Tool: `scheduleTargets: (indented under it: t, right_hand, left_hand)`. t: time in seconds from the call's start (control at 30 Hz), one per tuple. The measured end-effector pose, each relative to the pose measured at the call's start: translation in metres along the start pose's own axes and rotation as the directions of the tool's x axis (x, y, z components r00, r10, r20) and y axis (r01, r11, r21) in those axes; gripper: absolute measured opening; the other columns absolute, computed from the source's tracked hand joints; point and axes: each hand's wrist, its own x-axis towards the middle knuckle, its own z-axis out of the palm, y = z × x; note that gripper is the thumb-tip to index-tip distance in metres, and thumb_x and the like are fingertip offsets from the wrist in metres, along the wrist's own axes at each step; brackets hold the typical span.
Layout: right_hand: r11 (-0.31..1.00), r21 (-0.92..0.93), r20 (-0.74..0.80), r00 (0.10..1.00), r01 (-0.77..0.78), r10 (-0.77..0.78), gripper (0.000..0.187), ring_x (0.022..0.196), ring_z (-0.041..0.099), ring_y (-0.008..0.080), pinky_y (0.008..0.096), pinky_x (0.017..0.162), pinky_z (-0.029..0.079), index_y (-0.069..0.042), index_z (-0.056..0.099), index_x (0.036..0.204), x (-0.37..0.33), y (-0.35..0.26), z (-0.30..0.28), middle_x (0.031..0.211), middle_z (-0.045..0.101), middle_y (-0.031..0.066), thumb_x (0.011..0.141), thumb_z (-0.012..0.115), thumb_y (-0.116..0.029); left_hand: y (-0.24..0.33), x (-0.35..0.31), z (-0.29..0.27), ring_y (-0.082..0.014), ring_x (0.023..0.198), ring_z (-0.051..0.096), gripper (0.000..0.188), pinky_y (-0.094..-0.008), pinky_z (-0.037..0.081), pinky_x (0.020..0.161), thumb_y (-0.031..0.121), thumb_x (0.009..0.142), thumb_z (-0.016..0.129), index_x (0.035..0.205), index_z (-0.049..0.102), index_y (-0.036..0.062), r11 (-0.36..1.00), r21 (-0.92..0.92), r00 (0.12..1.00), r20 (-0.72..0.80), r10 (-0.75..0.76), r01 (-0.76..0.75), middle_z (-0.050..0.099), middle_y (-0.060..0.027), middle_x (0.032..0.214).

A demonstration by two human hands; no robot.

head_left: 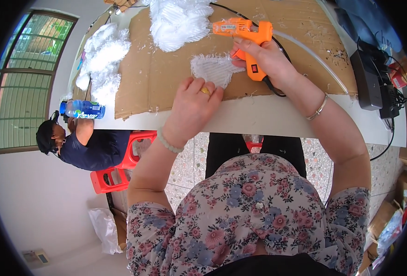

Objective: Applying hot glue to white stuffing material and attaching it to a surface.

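My right hand (pixel 273 62) is wrapped round the grip of an orange hot glue gun (pixel 254 33), whose nozzle points left. A long clear glue stick (pixel 311 53) runs out from the gun's back toward the right. Below the nozzle, a small white fringed piece of fabric (pixel 212 69) lies on the cardboard. At its lower edge is my left hand (pixel 195 106), fingers curled and closed on that edge; the fingertips are partly hidden. Just beyond the piece sits a pile of white fringed pieces (pixel 178 25).
A cardboard sheet (pixel 141 87) covers much of the white table (pixel 258 115). More white fluffy material (pixel 104 53) and a blue-labelled bottle (pixel 84 109) are at the left, beside a seated co-worker (pixel 95 149). A black box (pixel 366 80) with cables stands at the right.
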Motion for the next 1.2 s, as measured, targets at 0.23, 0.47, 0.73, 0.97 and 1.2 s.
scheduleTargets:
  t: [0.23, 0.47, 0.73, 0.97, 1.2]
  right_hand:
    - [1.000, -0.002, 0.009, 1.000, -0.001, 0.001, 0.027, 0.084, 0.060, 0.0143, 0.0290, 0.075, 0.052, -0.004, 0.056, 0.103, -0.001, -0.001, -0.003, 0.089, 0.059, 0.0043, 0.089, 0.056, -0.027]
    - [1.000, 0.025, -0.011, 1.000, 0.000, 0.001, 0.029, 0.080, 0.061, 0.0157, 0.0289, 0.075, 0.052, -0.004, 0.056, 0.103, 0.001, 0.003, -0.001, 0.089, 0.060, 0.0049, 0.088, 0.057, -0.029]
    - [0.999, -0.038, 0.011, 1.000, 0.003, -0.003, 0.029, 0.081, 0.061, 0.0159, 0.0289, 0.075, 0.052, -0.004, 0.056, 0.104, -0.001, -0.001, 0.000, 0.091, 0.060, 0.0047, 0.089, 0.056, -0.028]
    - [0.997, -0.073, 0.014, 1.000, -0.003, 0.004, 0.029, 0.081, 0.061, 0.0157, 0.0286, 0.076, 0.052, -0.004, 0.056, 0.105, -0.001, -0.002, 0.000, 0.090, 0.060, 0.0047, 0.089, 0.056, -0.028]
    - [0.998, -0.049, 0.006, 0.999, 0.035, -0.034, 0.029, 0.081, 0.061, 0.0152, 0.0281, 0.075, 0.052, -0.003, 0.056, 0.106, -0.001, -0.002, 0.003, 0.091, 0.060, 0.0055, 0.089, 0.056, -0.027]
  left_hand:
    - [0.000, -0.003, -0.021, -0.0235, 0.079, 0.057, 0.019, -0.0374, 0.045, 0.078, 0.004, 0.067, 0.062, 0.086, 0.061, 0.0035, 0.967, -0.255, 0.994, -0.112, -0.007, -0.022, 0.059, -0.0065, 0.078]
    - [-0.035, 0.004, 0.011, -0.0290, 0.077, 0.058, 0.012, -0.0382, 0.045, 0.075, 0.000, 0.071, 0.061, 0.083, 0.062, 0.0042, 0.921, -0.347, 0.978, -0.038, -0.204, 0.178, 0.063, -0.0105, 0.081]
    - [-0.063, 0.019, 0.028, -0.0285, 0.070, 0.056, 0.010, -0.0349, 0.045, 0.071, 0.002, 0.071, 0.062, 0.081, 0.064, 0.0035, 0.784, -0.408, 0.866, 0.031, -0.500, 0.468, 0.061, -0.0100, 0.074]
    - [-0.059, 0.031, 0.017, -0.0280, 0.071, 0.055, 0.004, -0.0360, 0.045, 0.073, 0.005, 0.070, 0.065, 0.074, 0.065, 0.0037, 0.837, -0.438, 0.874, -0.194, -0.445, 0.329, 0.060, -0.0097, 0.073]
    - [-0.052, 0.027, 0.030, -0.0281, 0.072, 0.056, 0.004, -0.0368, 0.046, 0.067, 0.004, 0.072, 0.065, 0.075, 0.063, 0.0024, 0.952, -0.285, 0.987, -0.076, -0.140, 0.113, 0.061, -0.0093, 0.075]
